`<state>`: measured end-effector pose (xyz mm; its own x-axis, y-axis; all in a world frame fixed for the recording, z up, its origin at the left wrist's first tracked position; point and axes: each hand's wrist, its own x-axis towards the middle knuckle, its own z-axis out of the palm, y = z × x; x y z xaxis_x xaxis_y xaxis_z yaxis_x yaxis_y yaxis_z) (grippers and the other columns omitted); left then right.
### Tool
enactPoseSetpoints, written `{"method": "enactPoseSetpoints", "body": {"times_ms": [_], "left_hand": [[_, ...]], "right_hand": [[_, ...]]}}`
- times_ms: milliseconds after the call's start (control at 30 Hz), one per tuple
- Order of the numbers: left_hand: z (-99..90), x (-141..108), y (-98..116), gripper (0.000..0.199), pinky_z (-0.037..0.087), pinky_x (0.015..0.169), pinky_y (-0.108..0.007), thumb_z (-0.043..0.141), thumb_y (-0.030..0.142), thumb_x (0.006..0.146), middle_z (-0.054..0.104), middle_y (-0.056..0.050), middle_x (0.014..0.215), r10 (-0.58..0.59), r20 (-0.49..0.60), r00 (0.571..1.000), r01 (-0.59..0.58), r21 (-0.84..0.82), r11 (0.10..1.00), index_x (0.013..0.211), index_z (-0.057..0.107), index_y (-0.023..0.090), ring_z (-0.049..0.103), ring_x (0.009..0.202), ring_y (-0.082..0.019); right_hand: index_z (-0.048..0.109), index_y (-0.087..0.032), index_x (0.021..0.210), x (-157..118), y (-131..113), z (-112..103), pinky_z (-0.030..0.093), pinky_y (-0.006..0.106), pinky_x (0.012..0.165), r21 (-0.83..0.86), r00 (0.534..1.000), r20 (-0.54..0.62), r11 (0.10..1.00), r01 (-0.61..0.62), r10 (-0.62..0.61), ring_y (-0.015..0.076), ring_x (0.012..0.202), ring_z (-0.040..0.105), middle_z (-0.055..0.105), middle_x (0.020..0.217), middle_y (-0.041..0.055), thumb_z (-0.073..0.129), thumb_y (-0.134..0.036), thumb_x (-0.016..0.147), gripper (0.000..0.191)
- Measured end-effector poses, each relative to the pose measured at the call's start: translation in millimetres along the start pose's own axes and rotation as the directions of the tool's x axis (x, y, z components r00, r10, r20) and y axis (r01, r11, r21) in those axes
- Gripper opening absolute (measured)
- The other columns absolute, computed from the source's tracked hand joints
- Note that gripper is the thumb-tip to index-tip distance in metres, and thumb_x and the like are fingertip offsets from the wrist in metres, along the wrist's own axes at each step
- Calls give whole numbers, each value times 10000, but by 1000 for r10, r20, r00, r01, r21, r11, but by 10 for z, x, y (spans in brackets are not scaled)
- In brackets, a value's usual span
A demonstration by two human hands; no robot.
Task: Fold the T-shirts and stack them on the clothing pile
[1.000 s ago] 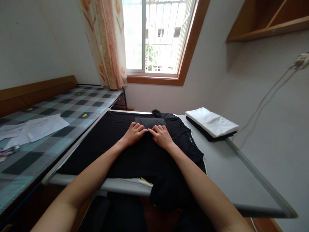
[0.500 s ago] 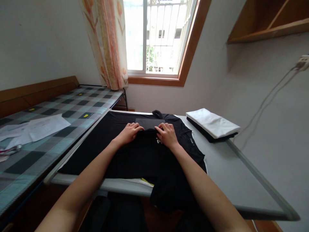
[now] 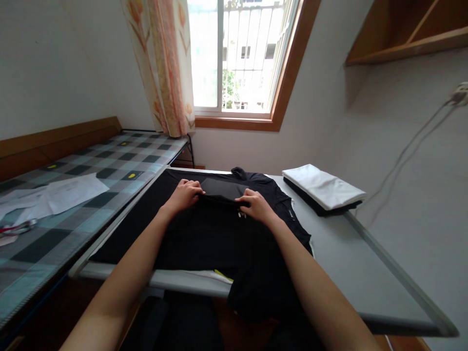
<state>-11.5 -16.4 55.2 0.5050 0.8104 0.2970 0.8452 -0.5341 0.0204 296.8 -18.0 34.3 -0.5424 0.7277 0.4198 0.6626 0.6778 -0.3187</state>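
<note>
A black T-shirt (image 3: 204, 243) lies spread over the grey-white table, with one sleeve drooping over the front edge. Small white lettering shows on it near my right hand. On the shirt's far half is a dark grey, flat rectangular sheet (image 3: 224, 189); its material I cannot make out. My left hand (image 3: 184, 196) pinches the sheet at its left end, fingers curled. At its near right corner my right hand (image 3: 256, 205) grips it with thumb and fingers. The sheet sits slanted, its right end nearer to me.
Folded white and black cloths (image 3: 323, 187) are stacked on the right of the table (image 3: 369, 273). To the left stands a bed with a checked cover (image 3: 84, 195), papers (image 3: 69, 195) lying on it. A curtained window is ahead; a cable (image 3: 409, 146) hangs along the right wall.
My left hand has moved left and slightly away from me, my right hand slightly nearer. The dark sheet has turned from nearly straight to slanted, and more of it shows between my hands.
</note>
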Motion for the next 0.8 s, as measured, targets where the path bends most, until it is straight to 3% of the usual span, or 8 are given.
{"method": "enactPoseSetpoints", "body": {"times_ms": [133,233,333,433,533,633,733,800], "left_hand": [[-8,-45,-96,296,421,866,-334,569,122,729,685,-25,1007,-99,172,980,112,-65,992,930,749,245,642,959,-216],[-24,-57,-76,221,452,806,-312,555,173,769,695,-25,948,-169,200,965,179,-30,983,841,754,238,654,894,-210],[8,-22,56,238,456,873,-374,512,205,835,698,-49,940,-190,58,980,189,23,982,821,748,223,648,904,-231],[141,38,261,293,438,977,-393,456,195,892,677,-72,1119,-108,-141,984,98,-80,992,1010,725,208,616,1060,-227],[314,65,443,346,357,1100,-410,455,293,943,596,-88,1322,14,-152,988,-40,-172,984,1212,650,198,494,1286,-232],[420,49,526,552,220,1168,-529,479,494,936,442,-86,1498,78,-23,997,-80,-158,984,1426,470,241,323,1423,-289],[435,28,520,710,156,1168,-588,468,611,904,304,-76,1579,80,87,993,-68,-128,989,1514,316,283,237,1458,-325],[423,24,501,756,144,1172,-583,457,651,890,264,-71,1595,82,118,990,-68,-116,991,1530,277,291,210,1467,-329]], "right_hand": [[759,-195,1014,19,-279,126,435,266,758,83,981,165,992,94,-107,152,786,572,596,840,24,690,-120,746,287],[759,-180,1026,17,-454,192,429,272,743,78,959,214,982,171,-184,155,770,578,613,846,34,720,-166,753,277],[764,-177,996,6,-572,211,423,271,718,114,944,234,971,212,-234,147,732,585,631,822,32,734,-261,785,229],[765,-203,957,11,-603,195,426,272,740,176,956,172,962,207,-237,136,726,595,650,806,24,652,-351,873,205],[738,-216,1055,41,-488,168,426,320,860,108,996,-29,991,83,-80,177,909,617,679,970,65,521,-317,952,260],[620,-224,1292,52,-247,154,401,383,985,42,986,-122,994,-105,110,229,1165,549,612,1264,112,433,-315,983,372],[430,-299,1465,15,-17,170,283,507,1107,-52,968,95,972,-229,233,310,1399,333,400,1527,78,425,-401,976,500],[342,-331,1509,-19,67,190,169,595,1136,-119,906,280,948,-295,317,369,1460,179,301,1586,37,400,-468,972,558]]}}
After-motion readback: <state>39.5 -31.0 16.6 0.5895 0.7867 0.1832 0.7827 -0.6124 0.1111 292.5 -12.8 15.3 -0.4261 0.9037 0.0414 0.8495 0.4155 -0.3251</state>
